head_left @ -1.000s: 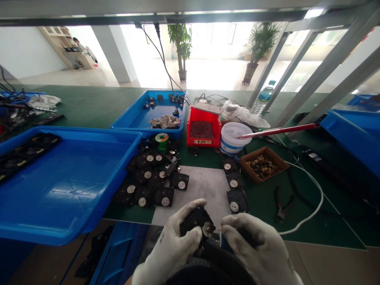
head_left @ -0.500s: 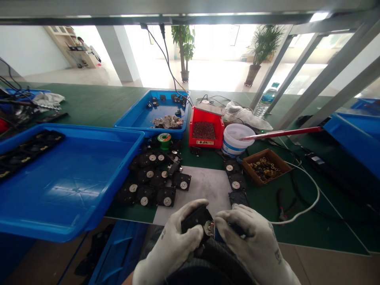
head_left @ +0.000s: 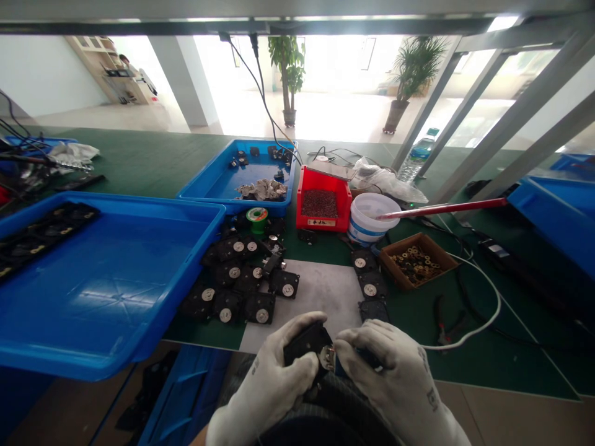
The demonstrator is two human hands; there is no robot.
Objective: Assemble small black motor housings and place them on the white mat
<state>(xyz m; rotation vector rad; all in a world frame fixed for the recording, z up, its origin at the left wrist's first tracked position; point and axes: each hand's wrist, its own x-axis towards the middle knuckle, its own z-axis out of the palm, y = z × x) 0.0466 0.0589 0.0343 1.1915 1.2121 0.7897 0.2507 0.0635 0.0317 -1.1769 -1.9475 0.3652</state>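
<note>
Black unit (head_left: 307,345) in left hand (head_left: 281,375)

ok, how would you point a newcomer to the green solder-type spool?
Find the red bin mid-bench. Just left of it, at the near edge of the smaller blue tray, is the spool. It's bright green with an orange-and-white top, while its neighbours are black parts.

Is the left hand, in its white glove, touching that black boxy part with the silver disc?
Touching. The head view shows the white-gloved left hand gripping the black boxy part, with its thumb across the front.
</note>
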